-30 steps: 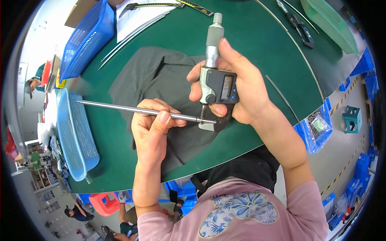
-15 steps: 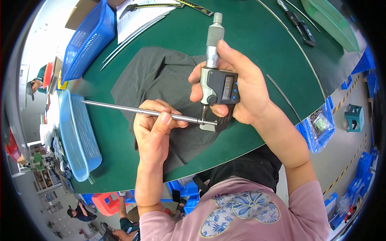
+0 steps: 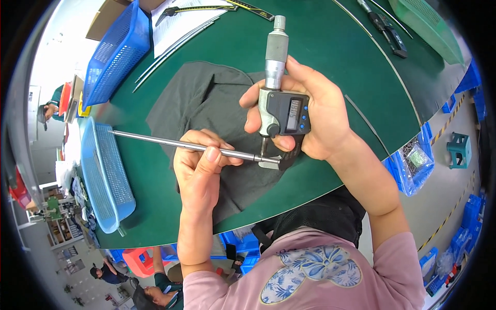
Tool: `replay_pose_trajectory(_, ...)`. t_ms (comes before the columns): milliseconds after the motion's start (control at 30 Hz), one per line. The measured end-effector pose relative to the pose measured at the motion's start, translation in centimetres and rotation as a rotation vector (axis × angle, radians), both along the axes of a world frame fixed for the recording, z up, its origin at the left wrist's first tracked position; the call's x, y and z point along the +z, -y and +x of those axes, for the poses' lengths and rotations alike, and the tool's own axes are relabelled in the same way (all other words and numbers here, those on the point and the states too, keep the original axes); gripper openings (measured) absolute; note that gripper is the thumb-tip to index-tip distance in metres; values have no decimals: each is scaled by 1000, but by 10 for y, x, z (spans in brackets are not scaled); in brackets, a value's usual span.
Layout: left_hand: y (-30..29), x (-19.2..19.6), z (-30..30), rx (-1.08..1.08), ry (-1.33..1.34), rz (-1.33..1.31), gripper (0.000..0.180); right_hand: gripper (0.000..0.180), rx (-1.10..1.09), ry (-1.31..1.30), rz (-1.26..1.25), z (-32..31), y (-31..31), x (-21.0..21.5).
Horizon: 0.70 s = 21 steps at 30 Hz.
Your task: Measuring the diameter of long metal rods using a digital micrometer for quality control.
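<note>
1. Two hands, near each other but apart: the left hand (image 3: 199, 168) pinches a slim metal rod (image 3: 165, 141); the right hand (image 3: 325, 116) wraps around a digital micrometer (image 3: 274, 95).
2. Between the hands, the rod's right end sits at the micrometer's measuring gap.
3. Beneath the left hand, a dark grey cloth (image 3: 178, 103) lies on the green counter (image 3: 330, 46).
4. Left of the left hand stands a light-blue basket (image 3: 109, 178).
</note>
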<state>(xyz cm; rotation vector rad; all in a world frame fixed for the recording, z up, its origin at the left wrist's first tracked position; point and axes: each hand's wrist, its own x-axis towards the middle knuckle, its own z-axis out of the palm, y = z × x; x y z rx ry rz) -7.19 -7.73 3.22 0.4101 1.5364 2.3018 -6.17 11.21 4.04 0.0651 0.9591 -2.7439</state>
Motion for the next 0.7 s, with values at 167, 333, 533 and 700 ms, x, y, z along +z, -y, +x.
replay_pose_trajectory(167,1,-1,0,3,10,8,14,58,3,1,-13,0,2,0)
replay_pose_trajectory(333,2,-1,0,-1,13,-1,13,60,2,-19,4,-2,4,0)
replay_pose_trajectory(533,-1,0,1,-6,4,2,13,53,-37,19,7,0,4,1)
replay_pose_trajectory(700,-7,0,0,-10,12,-5,13,52,-17,-1,13,-1,-4,1)
